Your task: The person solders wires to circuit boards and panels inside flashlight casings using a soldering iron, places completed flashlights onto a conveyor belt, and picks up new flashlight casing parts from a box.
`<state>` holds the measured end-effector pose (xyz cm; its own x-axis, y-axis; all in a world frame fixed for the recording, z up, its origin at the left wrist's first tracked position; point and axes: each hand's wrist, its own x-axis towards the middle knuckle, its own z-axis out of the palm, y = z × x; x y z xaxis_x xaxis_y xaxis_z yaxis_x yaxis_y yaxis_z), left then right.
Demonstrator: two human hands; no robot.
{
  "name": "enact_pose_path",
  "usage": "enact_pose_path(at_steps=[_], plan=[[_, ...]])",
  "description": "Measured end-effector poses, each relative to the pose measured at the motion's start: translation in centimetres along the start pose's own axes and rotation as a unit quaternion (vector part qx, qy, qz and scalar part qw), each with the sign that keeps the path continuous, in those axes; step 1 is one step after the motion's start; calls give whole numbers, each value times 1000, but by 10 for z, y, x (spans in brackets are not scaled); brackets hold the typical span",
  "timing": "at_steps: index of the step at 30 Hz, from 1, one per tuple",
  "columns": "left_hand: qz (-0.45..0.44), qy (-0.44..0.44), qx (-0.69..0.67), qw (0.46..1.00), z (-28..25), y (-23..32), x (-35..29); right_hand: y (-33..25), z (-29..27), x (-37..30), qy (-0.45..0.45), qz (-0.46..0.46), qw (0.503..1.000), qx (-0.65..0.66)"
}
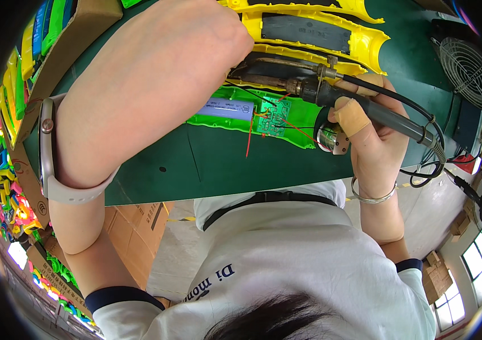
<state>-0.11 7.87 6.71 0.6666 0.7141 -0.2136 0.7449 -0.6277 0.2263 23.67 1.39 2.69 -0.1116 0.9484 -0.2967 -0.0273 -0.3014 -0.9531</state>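
Observation:
My right hand (pixel 372 136), with tan bandages on its thumb and a finger, grips a dark soldering iron (pixel 381 112). A thin feed tube is clamped along the iron, whose front end points left over the work. Below it lies a green plastic shell half (pixel 300 133), holding a blue-purple cylindrical battery (pixel 224 109) and a green circuit board (pixel 274 117) with red and black wires. A round metal part (pixel 327 137), possibly a motor, sits beside my right thumb. My left hand (pixel 207 28) is bent over the shell's left end. Its fingers are hidden behind it.
Yellow shell halves (pixel 360 42) lie along the far side of the green table (pixel 156 170). On the left, a cardboard box (pixel 74 48) holds coloured shells. A round fan guard (pixel 467 71) stands at the right, near black cables (pixel 422 175).

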Motion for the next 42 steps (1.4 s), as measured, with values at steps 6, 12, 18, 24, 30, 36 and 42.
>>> enact_pose_path(at_steps=[6, 12, 18, 24, 30, 36, 42], plan=[[3, 7, 7, 1000, 1, 0, 0, 3, 1, 2, -4, -27, 999, -27], [-1, 14, 10, 1000, 2, 2, 0, 0, -2, -1, 3, 25, 999, -27], [-12, 11, 12, 1000, 2, 4, -1, 10, -14, -4, 26, -70, 994, 77], [-7, 13, 15, 1000, 1, 4, 0, 15, -32, -11, 89, -135, 982, 99], [-21, 11, 29, 999, 3, 5, -3, 19, -37, -16, 80, -145, 979, 116], [-9, 133, 28, 991, 11, 4, -30, 19, -42, -23, 98, -156, 978, 93], [139, 288, 90, 943, 46, 18, -64, 23, -49, -29, 129, -154, 975, 93]])
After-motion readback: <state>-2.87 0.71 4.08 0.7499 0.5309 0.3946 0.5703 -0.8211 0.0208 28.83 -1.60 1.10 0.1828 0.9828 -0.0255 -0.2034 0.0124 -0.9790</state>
